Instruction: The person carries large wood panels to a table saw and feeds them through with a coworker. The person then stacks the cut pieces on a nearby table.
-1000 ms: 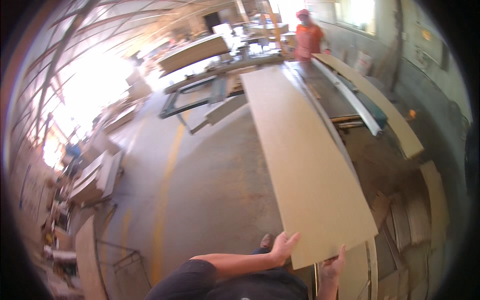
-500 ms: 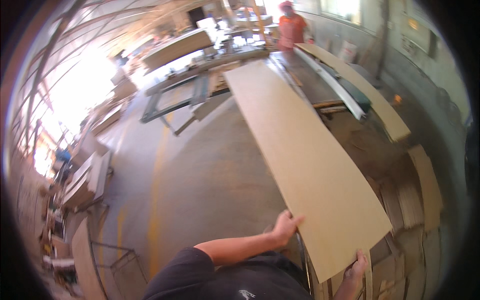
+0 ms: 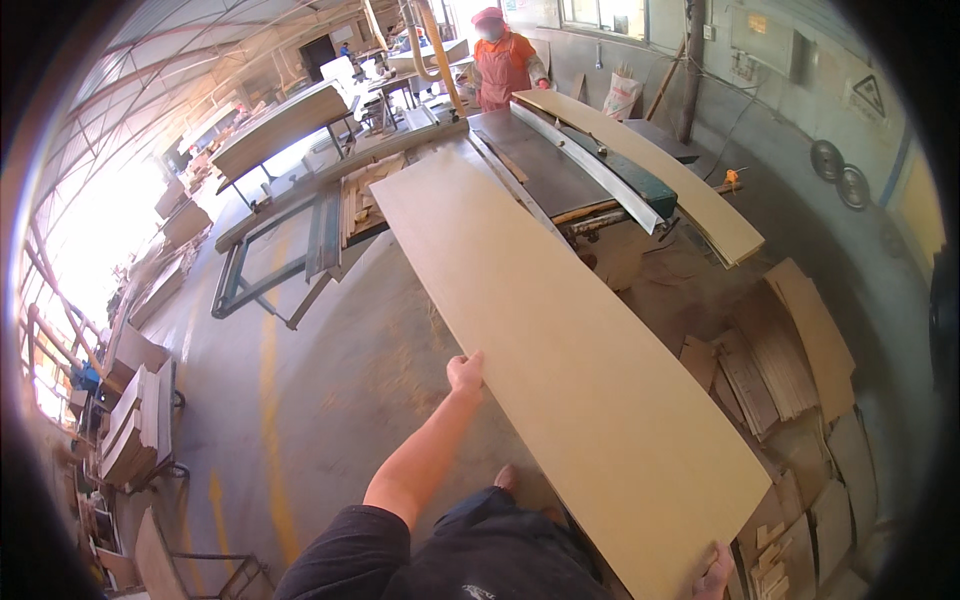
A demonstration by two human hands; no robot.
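Observation:
A long, pale plywood board (image 3: 570, 350) slants across the middle, running from near me up toward the far left. My left hand (image 3: 466, 371) is closed around its left edge, partway along, with the arm stretched out. My right hand (image 3: 714, 572) grips the near end close to its right corner; part of that hand is hidden. The board's far end reaches over the edge of a saw table (image 3: 535, 165) with a metal sliding frame (image 3: 270, 265) at its left and a white angled fence (image 3: 590, 165) on top.
A person in an orange shirt and red apron (image 3: 503, 62) stands beyond the saw table. More long boards (image 3: 660, 180) lie along its right side. Offcuts and panels (image 3: 770, 370) are piled at right. Stacked boards (image 3: 140, 425) rest on a cart at left.
My left hand has moved forward and left along with the board, whose far end has swung left over the saw table. The right hand stays at the near end.

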